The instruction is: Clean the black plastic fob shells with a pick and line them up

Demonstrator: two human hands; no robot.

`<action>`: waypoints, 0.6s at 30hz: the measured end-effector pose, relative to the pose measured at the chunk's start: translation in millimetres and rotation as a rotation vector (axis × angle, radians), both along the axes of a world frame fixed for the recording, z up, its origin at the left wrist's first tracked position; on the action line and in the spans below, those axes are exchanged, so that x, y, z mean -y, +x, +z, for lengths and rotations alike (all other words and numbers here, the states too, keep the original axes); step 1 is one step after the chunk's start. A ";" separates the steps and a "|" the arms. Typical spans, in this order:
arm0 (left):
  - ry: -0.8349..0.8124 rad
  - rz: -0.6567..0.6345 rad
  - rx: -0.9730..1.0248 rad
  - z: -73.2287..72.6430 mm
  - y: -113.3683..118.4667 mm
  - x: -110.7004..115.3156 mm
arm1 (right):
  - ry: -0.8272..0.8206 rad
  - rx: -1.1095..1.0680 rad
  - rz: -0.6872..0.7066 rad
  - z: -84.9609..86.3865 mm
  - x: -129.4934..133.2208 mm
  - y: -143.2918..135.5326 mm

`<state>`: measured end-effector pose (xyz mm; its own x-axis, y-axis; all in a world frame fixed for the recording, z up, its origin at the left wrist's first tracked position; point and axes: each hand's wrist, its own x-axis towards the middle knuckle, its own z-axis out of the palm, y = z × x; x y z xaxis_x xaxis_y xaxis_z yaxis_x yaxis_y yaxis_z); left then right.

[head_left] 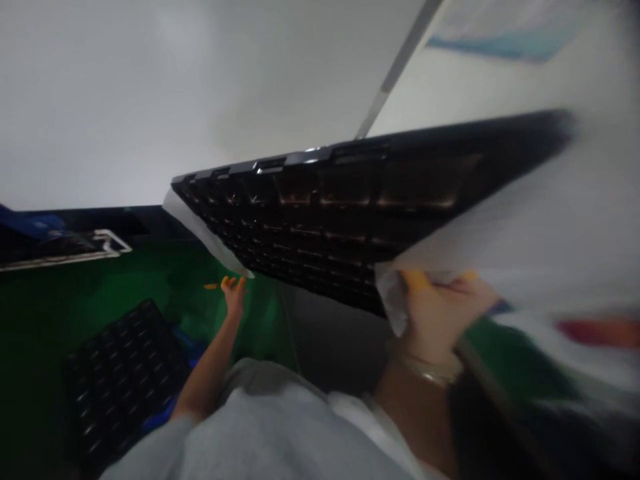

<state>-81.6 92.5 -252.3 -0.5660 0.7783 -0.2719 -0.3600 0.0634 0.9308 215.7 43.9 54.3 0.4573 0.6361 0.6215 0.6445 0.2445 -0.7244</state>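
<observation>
A black plastic tray [320,213] with rows of square compartments is tilted up in front of me. A thin whitish sheet [200,230] sticks out past its left side and also shows along its right side. My right hand [437,310], with orange finger covers and a band at the wrist, is closed at the tray's right edge, with the sheet under its fingers. Close below the sheet's lower left corner, my left hand [234,297] has its fingers apart, with orange covers on the tips. Whether it touches the sheet is unclear.
Another black compartment tray [127,373] sits low on the left, with blue parts beside it, over a green surface [165,273]. A white-edged frame [113,243] is at far left. A pale wall or panel [125,100] stands behind. The right side is blurred.
</observation>
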 end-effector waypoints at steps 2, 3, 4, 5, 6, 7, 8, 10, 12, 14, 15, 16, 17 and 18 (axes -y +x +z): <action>-0.070 -0.058 0.029 1.6 2.3 -9.2 | 0.053 -0.005 -0.035 3.5 0.9 -3.3; -0.105 -0.085 0.042 1.9 4.5 -14.0 | 0.069 -0.006 -0.042 6.0 1.7 -5.9; -0.134 -0.110 0.055 2.1 7.6 -18.8 | 0.077 -0.011 -0.034 8.6 2.7 -8.8; -0.154 -0.128 0.067 2.5 11.4 -23.6 | 0.085 -0.022 -0.023 10.8 3.6 -11.4; -0.162 -0.141 0.078 3.2 15.7 -28.5 | 0.095 -0.032 -0.013 12.2 4.4 -13.6; -0.158 -0.146 0.088 4.3 20.0 -33.3 | 0.104 -0.035 -0.004 12.8 5.1 -15.0; -0.141 -0.141 0.094 6.0 23.7 -37.9 | 0.109 -0.034 0.003 12.3 5.7 -15.6; -0.075 -0.093 0.099 11.0 25.7 -46.2 | 0.110 -0.032 0.017 9.1 6.5 -14.4; -0.002 -0.001 0.098 17.9 16.1 -51.7 | 0.108 -0.037 0.020 4.6 7.1 -11.5; 0.052 0.103 0.100 26.8 -7.6 -53.6 | 0.098 -0.042 0.016 0.9 7.8 -8.8; 0.069 0.142 0.103 32.1 -23.8 -53.5 | 0.093 -0.045 0.021 -0.3 8.1 -7.9; 0.088 0.164 0.106 38.1 -41.7 -53.0 | 0.086 -0.051 0.036 -1.2 8.4 -7.2; 0.108 0.164 0.113 45.0 -60.0 -52.4 | 0.079 -0.065 0.057 -1.8 8.6 -6.8; 0.134 0.145 0.120 52.6 -77.7 -52.2 | 0.073 -0.085 0.075 -2.5 8.5 -6.2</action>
<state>-159.3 144.7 -199.7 -0.6442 0.7249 -0.2438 -0.4651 -0.1182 0.8773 209.5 35.4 51.7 0.4634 0.6249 0.6284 0.5593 0.3438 -0.7543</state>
